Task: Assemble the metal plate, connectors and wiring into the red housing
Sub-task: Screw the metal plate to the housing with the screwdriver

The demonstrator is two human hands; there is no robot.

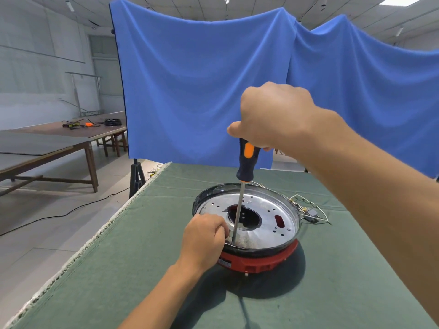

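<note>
While clenched on the screwdriver, right hand above metal plate.

Your metal plate is bright, polished sheet metal, glossy, with dull speckled patches near its front edge. The red housing under it looks like smooth moulded plastic with a slight sheen; the rim between them is glossy black. Your screwdriver has a matt dark handle with an orange insert and a smooth steel shank. The green table cover is matt, felt-like cloth, frayed along its pale left edge. The blue backdrop is soft, matt fabric.
</note>
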